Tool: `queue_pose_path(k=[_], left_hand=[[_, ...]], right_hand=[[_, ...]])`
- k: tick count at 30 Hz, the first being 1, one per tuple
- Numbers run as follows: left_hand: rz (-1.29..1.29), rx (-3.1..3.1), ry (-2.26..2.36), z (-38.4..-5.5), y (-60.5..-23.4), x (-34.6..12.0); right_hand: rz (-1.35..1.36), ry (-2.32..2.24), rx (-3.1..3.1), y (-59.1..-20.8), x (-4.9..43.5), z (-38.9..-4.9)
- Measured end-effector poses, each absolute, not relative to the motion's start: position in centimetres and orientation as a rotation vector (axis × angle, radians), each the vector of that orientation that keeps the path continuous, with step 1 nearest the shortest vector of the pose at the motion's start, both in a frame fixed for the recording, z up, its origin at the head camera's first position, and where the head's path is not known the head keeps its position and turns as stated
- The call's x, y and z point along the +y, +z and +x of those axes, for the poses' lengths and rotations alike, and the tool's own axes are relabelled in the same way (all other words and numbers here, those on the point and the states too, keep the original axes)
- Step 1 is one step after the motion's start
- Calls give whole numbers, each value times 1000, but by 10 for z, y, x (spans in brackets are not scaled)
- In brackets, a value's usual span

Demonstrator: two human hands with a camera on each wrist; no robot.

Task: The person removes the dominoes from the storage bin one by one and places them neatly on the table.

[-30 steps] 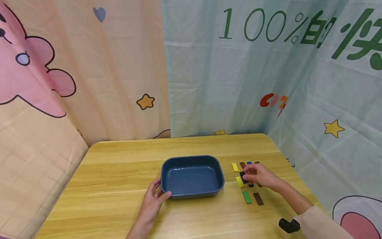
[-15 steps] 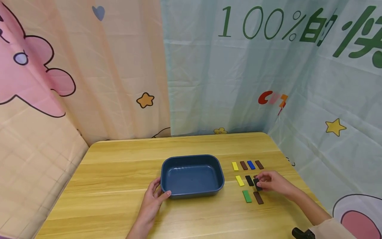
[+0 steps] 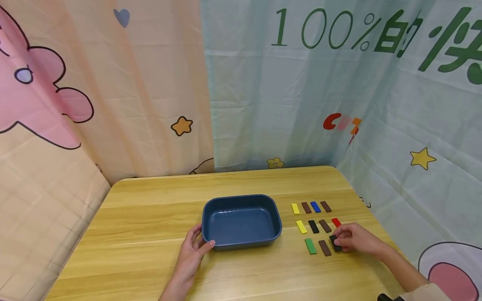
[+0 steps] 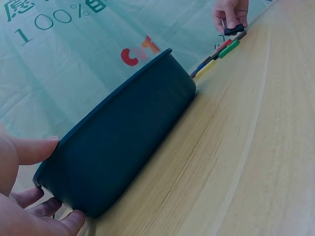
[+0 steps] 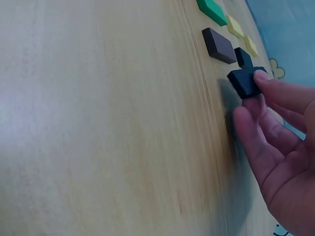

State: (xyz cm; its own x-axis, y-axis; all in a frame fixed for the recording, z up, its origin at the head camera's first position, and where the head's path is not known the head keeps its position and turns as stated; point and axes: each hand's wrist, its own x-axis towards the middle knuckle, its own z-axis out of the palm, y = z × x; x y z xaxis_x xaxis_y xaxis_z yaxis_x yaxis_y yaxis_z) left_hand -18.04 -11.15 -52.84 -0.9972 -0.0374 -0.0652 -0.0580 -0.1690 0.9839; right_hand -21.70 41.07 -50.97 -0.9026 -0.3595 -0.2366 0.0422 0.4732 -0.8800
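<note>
At the tray's near left corner my left hand (image 3: pixel 189 257) holds a dark blue rectangular tray (image 3: pixel 244 244), thumb on the rim and fingers against the outer wall. The tray's inside shows bare. Over on the right, my right hand (image 3: pixel 357 239) pinches a black rectangular block (image 5: pixel 242 82) between thumb and fingers, just above the tabletop. That block is at the right end of the front row, beside a brown block (image 3: pixel 324 248) and a green block (image 3: pixel 310 246). Behind the right fingertips a red block (image 3: pixel 336 222) shows partly covered.
Further blocks lie in rows right of the tray: two yellow ones, the nearer yellow block (image 3: pixel 301 227) beside a second black block (image 3: pixel 313 226), a blue block (image 3: pixel 315 207) and several brown ones. Printed curtains (image 3: pixel 260 104) stand behind and beside the wooden table (image 3: pixel 150 234).
My right hand has carried the black block rightward and nearer, from the middle row to the end of the front row, uncovering the blocks behind. The left hand keeps its hold.
</note>
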Motion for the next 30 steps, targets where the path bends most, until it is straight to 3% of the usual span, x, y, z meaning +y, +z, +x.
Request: queue_pose_path(k=[30], left_hand=[[-135,2009,2407,-184,-532,-114]], right_hand=[[-316,-1080,2705,-507,401,-221]])
